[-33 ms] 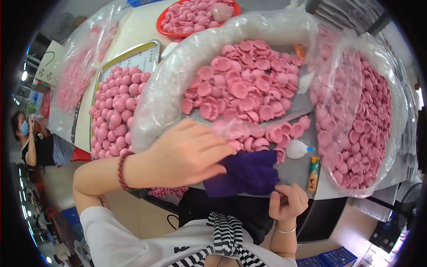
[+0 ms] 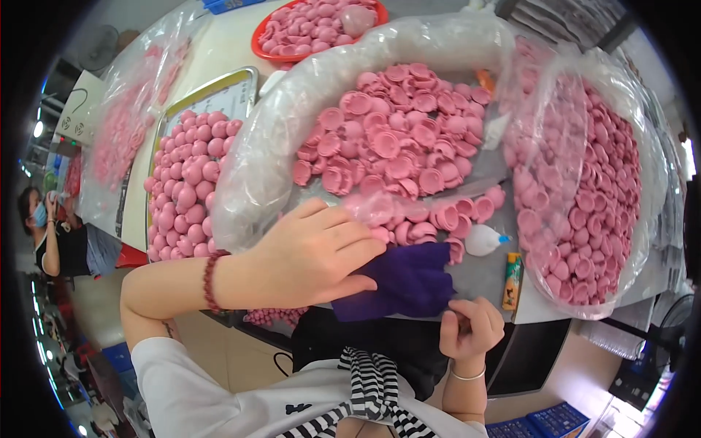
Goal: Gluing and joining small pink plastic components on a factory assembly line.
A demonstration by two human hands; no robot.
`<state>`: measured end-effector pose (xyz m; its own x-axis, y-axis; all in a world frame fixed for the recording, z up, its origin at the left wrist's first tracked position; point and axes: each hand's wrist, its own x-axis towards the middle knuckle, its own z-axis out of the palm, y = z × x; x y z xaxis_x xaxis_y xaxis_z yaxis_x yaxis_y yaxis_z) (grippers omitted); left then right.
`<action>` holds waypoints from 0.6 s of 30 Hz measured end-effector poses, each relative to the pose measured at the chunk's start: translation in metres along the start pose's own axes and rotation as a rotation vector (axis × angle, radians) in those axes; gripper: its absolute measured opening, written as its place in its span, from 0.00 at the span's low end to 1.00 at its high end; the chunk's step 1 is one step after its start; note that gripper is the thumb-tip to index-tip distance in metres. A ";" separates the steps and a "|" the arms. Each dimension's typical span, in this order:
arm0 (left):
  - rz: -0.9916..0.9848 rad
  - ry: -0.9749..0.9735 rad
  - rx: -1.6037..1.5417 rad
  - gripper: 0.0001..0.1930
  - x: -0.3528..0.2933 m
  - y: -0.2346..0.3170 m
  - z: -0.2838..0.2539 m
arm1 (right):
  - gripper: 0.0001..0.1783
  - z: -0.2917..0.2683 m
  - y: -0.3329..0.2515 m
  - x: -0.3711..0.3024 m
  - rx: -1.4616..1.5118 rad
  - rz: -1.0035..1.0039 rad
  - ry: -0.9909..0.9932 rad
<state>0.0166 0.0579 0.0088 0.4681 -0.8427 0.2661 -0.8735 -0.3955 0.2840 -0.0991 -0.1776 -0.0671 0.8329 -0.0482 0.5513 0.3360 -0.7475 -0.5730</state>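
Observation:
A dark purple cloth (image 2: 401, 281) lies over the near edge of the work table, between my two hands. My left hand (image 2: 310, 252), with a red braided bracelet at the wrist, reaches across its left end; the thumb and fingers close on the cloth there. Curled at the right end is my right hand (image 2: 473, 328), one fingertip touching the cloth's corner; what lies inside its fingers is hidden. Just beyond the cloth are loose pink half-shells (image 2: 445, 217). A small white squeeze bottle with a blue tip (image 2: 483, 239) stands close by.
A clear plastic bag (image 2: 244, 175) with its rim rolled encircles a heap of pink shells (image 2: 394, 135). Another bag of shells (image 2: 606, 204) is at right. Pink balls (image 2: 191, 190) fill a metal tray at left. A yellow-green tube (image 2: 512, 281) lies near the right edge; a red basket (image 2: 261, 47) sits far back.
The view has shifted slightly, so the table things sit a little higher and further left. Both hands and the cloth keep nearly the same places.

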 end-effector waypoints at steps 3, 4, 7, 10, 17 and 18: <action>-0.026 -0.013 0.124 0.24 0.007 0.010 0.012 | 0.05 -0.003 0.002 -0.003 0.069 0.006 0.024; -0.015 -0.015 0.125 0.24 0.008 0.015 0.014 | 0.05 -0.004 0.002 -0.004 0.064 0.011 0.033; -0.107 -0.006 0.199 0.23 0.003 0.029 0.020 | 0.04 -0.006 0.005 -0.006 0.060 -0.014 0.055; -0.191 -0.093 0.210 0.20 -0.003 0.034 0.026 | 0.04 -0.008 0.006 -0.007 0.080 -0.013 0.053; -0.119 -0.033 -0.055 0.13 0.009 0.044 -0.001 | 0.04 -0.008 0.005 -0.010 0.185 0.019 0.102; -0.124 -0.005 -0.066 0.13 0.011 0.042 -0.010 | 0.04 -0.009 0.005 -0.010 0.205 0.022 0.131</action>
<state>-0.0136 0.0353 0.0330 0.5713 -0.7906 0.2203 -0.7979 -0.4721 0.3747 -0.1093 -0.1868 -0.0706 0.7817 -0.1586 0.6031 0.4113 -0.5958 -0.6898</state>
